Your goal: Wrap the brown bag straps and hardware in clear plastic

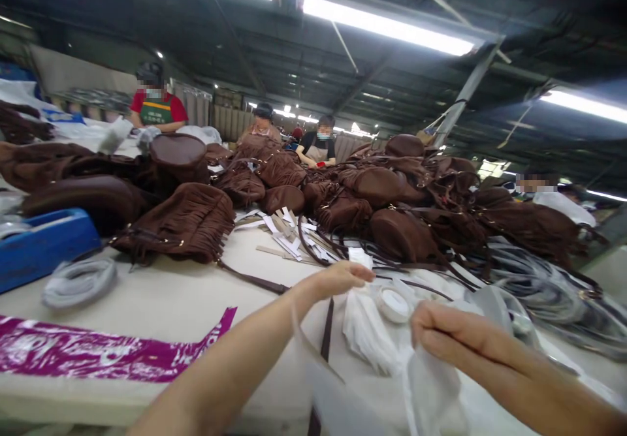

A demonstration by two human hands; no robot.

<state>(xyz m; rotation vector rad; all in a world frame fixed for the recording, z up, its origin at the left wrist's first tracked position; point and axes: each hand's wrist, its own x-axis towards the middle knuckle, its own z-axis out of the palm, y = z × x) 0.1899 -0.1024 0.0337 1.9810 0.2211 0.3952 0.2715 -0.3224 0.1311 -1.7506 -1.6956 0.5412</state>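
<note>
My right hand point(453, 335) is closed, gripping a translucent white sheet point(434, 390) that hangs below it toward the table's front edge. Further left, my left hand point(343, 278) reaches over the table with its fingers pressed together; what they hold, if anything, is hidden. Just under those fingertips lies a bundle of thin white sheets point(367, 331). A roll of white tape point(394, 304) sits between my two hands. Below my left forearm a blurred translucent strip point(328, 384) hangs down. A dark brown strap point(327, 331) runs beneath it across the table.
Brown fringed bags point(183, 224) are heaped across the table, with paper strips point(287, 237) before them. At left are a blue tape dispenser point(49, 247), a coiled clear tube point(79, 282) and purple printed plastic point(98, 351). Plastic-wrapped coils point(543, 286) lie right. Several people work beyond.
</note>
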